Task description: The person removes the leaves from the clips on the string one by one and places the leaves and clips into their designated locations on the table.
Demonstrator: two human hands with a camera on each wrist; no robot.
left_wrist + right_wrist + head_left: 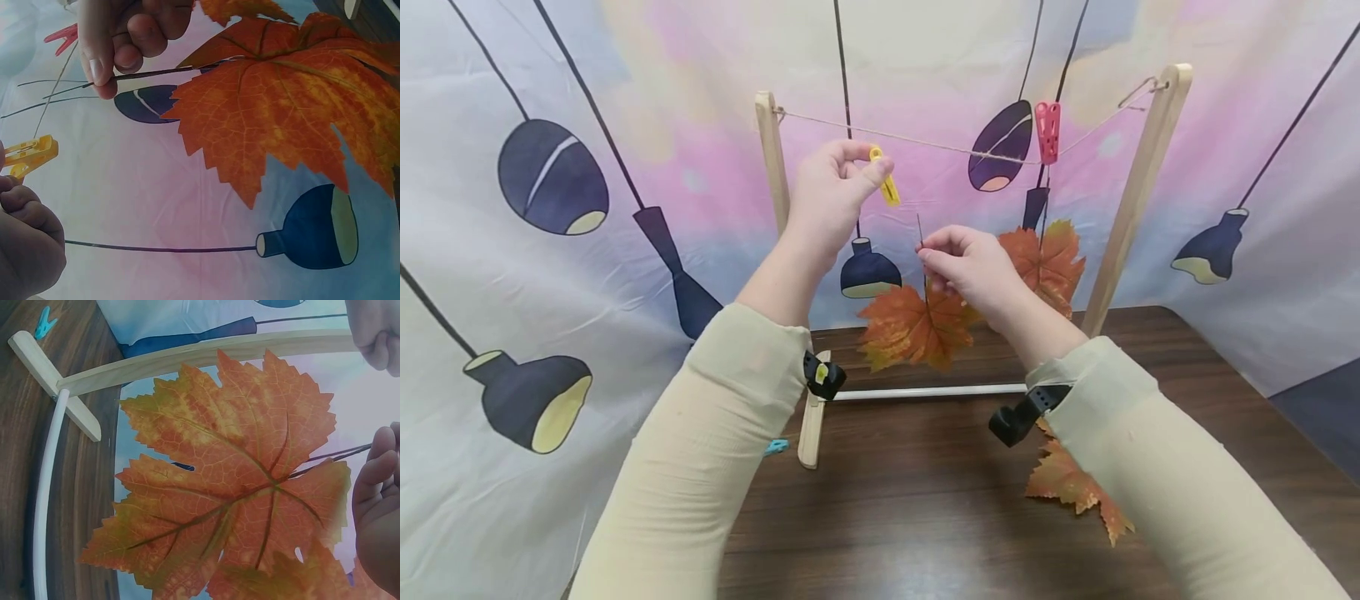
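My left hand (827, 200) pinches a yellow clothespin (889, 188) between thumb and forefinger, just under the left part of a twine line (940, 147). Lower and to the right, the right hand (973, 268) holds the thin dark stem (919, 228) of an orange artificial maple leaf (917, 329) between its fingertips. The leaf hangs below that hand, and its stem tip points up toward the line, apart from the clothespin. In the left wrist view, the clothespin (37, 153) lies to the left of the stem (156, 73).
Wooden posts (1138, 196) carry the line, with a white rod (925, 392) joining them low down. A red clothespin (1048, 133) clips another leaf (1047, 262) on the line. On the brown table (910, 517) lie a blue clothespin (777, 447) and more leaves (1071, 479).
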